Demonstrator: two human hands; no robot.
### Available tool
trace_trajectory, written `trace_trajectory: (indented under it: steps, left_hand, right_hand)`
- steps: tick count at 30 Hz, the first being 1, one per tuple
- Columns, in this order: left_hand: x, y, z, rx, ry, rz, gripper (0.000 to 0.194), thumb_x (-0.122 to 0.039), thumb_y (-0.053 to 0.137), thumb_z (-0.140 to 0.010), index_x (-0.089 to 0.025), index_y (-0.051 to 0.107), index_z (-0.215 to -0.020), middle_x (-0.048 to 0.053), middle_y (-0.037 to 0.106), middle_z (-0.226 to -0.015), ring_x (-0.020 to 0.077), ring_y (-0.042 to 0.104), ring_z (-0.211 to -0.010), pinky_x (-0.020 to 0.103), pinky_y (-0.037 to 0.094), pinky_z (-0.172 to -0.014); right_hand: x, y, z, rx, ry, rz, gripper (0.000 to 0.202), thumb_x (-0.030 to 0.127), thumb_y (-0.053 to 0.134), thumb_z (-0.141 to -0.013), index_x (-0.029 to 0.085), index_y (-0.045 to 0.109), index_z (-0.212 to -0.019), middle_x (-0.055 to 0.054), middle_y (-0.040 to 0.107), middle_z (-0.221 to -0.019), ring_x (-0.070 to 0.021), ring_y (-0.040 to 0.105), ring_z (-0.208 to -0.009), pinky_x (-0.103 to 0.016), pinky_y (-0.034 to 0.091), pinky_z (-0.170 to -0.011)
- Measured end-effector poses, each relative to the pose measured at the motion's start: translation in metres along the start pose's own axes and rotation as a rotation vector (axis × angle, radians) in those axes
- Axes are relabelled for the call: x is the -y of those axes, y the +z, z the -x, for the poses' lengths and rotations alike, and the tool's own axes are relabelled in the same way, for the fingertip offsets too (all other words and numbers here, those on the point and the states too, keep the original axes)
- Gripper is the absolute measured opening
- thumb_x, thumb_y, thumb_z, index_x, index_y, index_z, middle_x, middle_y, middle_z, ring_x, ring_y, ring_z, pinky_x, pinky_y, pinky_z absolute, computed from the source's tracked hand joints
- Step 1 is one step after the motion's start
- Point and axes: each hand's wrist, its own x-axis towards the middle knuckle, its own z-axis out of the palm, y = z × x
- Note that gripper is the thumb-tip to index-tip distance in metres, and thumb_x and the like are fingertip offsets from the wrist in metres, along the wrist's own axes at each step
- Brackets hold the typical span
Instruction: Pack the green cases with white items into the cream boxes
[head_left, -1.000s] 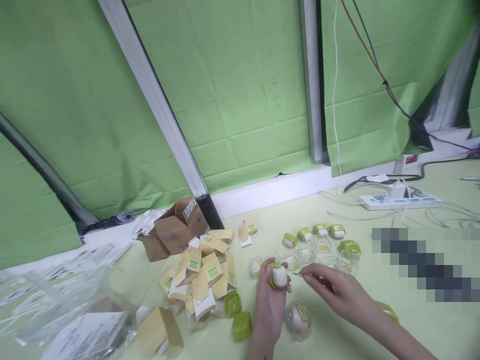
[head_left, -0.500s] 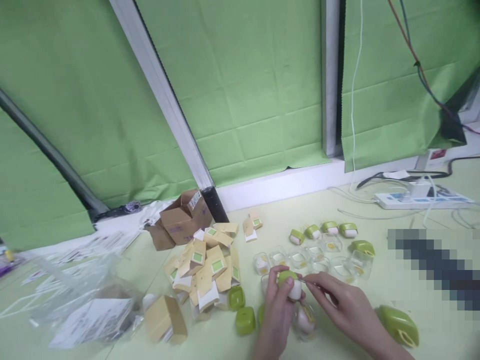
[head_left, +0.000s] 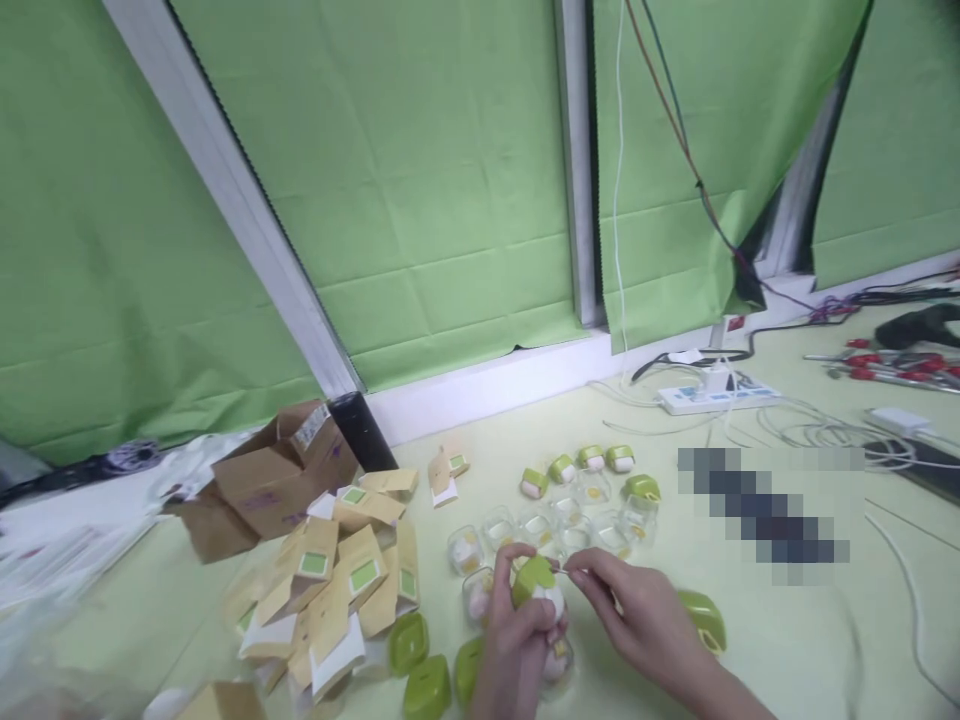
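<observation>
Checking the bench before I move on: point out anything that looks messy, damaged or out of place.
The tan packets lie in a loose, overlapping heap left of the hands rather than stacked. Behind them the cardboard box lies tipped with its flaps splayed open. Loose white cables sprawl near the power strip. Nothing looks broken or spilled.

The piece in the left hand is lime green over a white body. Just left of that hand lie plain lime-green lids. Further left, the small packets are tan with a green square and white ends. Beyond both hands, the little cases are clear with yellow spots. The backdrop cloth is flat green; the tabletop pale yellow-green.
</observation>
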Motion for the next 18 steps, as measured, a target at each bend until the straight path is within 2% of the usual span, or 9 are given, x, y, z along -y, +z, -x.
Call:
trace_trajectory:
  steps: [2, 4, 5, 7, 8, 10, 12, 14, 18]
  left_hand:
    - [-0.004, -0.004, 0.002, -0.019, 0.041, 0.015, 0.049, -0.016, 0.068, -0.059, -0.026, 0.045, -0.1, 0.002, 0.059, -0.091, 0.0124, 0.057, -0.064, 0.025, 0.039, -0.058]
    - [-0.01, -0.009, 0.004, -0.058, 0.085, 0.032, 0.047, -0.02, 0.07, -0.059, -0.026, 0.047, -0.1, 0.003, 0.06, -0.092, 0.0195, 0.061, -0.078, 0.028, 0.043, -0.065]
    - [-0.012, -0.011, 0.006, -0.074, 0.103, 0.033, 0.047, -0.02, 0.07, -0.06, -0.025, 0.047, -0.1, 0.004, 0.06, -0.092, 0.0213, 0.061, -0.083, 0.03, 0.044, -0.068]
    - [-0.017, -0.013, 0.009, -0.083, 0.126, 0.03, 0.045, -0.02, 0.069, -0.062, -0.025, 0.047, -0.102, 0.004, 0.059, -0.092, 0.0198, 0.061, -0.081, 0.029, 0.043, -0.067]
    - [-0.019, -0.013, 0.011, -0.081, 0.133, 0.029, 0.044, -0.021, 0.068, -0.064, -0.025, 0.047, -0.103, 0.004, 0.059, -0.092, 0.0175, 0.06, -0.077, 0.027, 0.042, -0.063]
    - [-0.021, -0.013, 0.013, -0.072, 0.133, 0.028, 0.041, -0.024, 0.064, -0.068, -0.025, 0.046, -0.104, 0.004, 0.058, -0.092, 0.0146, 0.058, -0.071, 0.024, 0.039, -0.056]
    - [-0.021, -0.014, 0.013, -0.081, 0.134, 0.001, 0.037, -0.027, 0.061, -0.072, -0.025, 0.045, -0.105, 0.004, 0.058, -0.092, 0.0127, 0.057, -0.066, 0.021, 0.035, -0.05]
    - [-0.019, -0.014, 0.011, -0.096, 0.144, -0.059, 0.035, -0.03, 0.059, -0.075, -0.026, 0.043, -0.106, 0.002, 0.057, -0.091, 0.01, 0.055, -0.061, 0.019, 0.031, -0.047]
    - [-0.012, -0.015, 0.006, -0.106, 0.208, -0.207, 0.042, -0.038, 0.063, -0.076, -0.027, 0.041, -0.109, 0.001, 0.054, -0.089, 0.0124, 0.056, -0.067, 0.021, 0.038, -0.054]
  right_hand:
    - [-0.027, -0.025, -0.004, 0.04, 0.181, 0.092, 0.026, 0.037, 0.029, -0.095, 0.026, 0.053, -0.093, -0.002, 0.071, -0.082, -0.0192, 0.067, -0.068, -0.026, 0.046, -0.06]
    - [-0.064, -0.054, -0.009, -0.017, 0.497, 0.362, 0.028, 0.041, 0.029, -0.093, 0.026, 0.051, -0.096, -0.006, 0.071, -0.08, -0.0233, 0.066, -0.061, -0.029, 0.043, -0.051]
    - [-0.083, -0.067, -0.011, -0.038, 0.564, 0.412, 0.028, 0.038, 0.029, -0.092, 0.023, 0.052, -0.093, -0.01, 0.071, -0.084, -0.0253, 0.066, -0.06, -0.031, 0.04, -0.048]
    - [-0.116, -0.088, -0.016, -0.043, 0.621, 0.454, 0.027, 0.031, 0.029, -0.09, 0.021, 0.052, -0.08, -0.014, 0.069, -0.081, -0.0271, 0.063, -0.056, -0.031, 0.036, -0.043]
    - [-0.129, -0.094, -0.017, -0.028, 0.642, 0.458, 0.025, 0.028, 0.032, -0.088, 0.021, 0.051, -0.073, -0.013, 0.068, -0.069, -0.0271, 0.062, -0.052, -0.031, 0.036, -0.042]
    - [-0.142, -0.098, -0.02, -0.001, 0.64, 0.439, 0.024, 0.026, 0.036, -0.085, 0.021, 0.05, -0.066, -0.01, 0.065, -0.058, -0.0266, 0.061, -0.05, -0.031, 0.037, -0.043]
    - [-0.136, -0.089, -0.021, 0.003, 0.601, 0.408, 0.024, 0.031, 0.036, -0.086, 0.021, 0.052, -0.071, -0.012, 0.068, -0.072, -0.0263, 0.063, -0.057, -0.031, 0.04, -0.046]
    - [-0.112, -0.072, -0.019, -0.004, 0.527, 0.315, 0.03, 0.042, 0.033, -0.089, 0.022, 0.055, -0.087, -0.011, 0.067, -0.095, -0.0246, 0.064, -0.067, -0.031, 0.044, -0.051]
    - [-0.03, -0.026, -0.015, 0.112, 0.285, -0.203, 0.038, 0.051, 0.035, -0.089, 0.024, 0.058, -0.103, -0.005, 0.065, -0.086, -0.0201, 0.06, -0.07, -0.031, 0.048, -0.063]
